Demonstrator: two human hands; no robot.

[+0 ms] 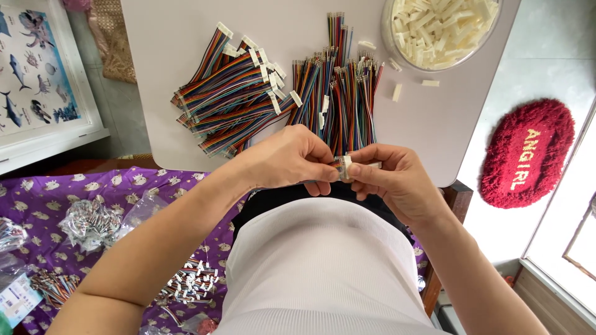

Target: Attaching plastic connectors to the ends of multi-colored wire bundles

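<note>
My left hand point(292, 159) and my right hand point(388, 177) meet just above the near edge of a white table point(428, 130). Between their fingertips they pinch a short multicoloured ribbon cable end and a small white plastic connector point(345, 165). The fingers hide most of the cable. Right behind the hands lies a pile of loose multicoloured cables with bare ends point(338, 93). A second pile of multicoloured cables fitted with white connectors point(233, 96) lies to the left of it.
A clear round bowl point(442, 28) full of white connectors stands at the table's far right, with a few loose connectors point(397, 92) beside it. A purple patterned cloth point(56, 198) at lower left carries plastic bags of cables point(92, 222). A red rug point(528, 152) lies on the floor at right.
</note>
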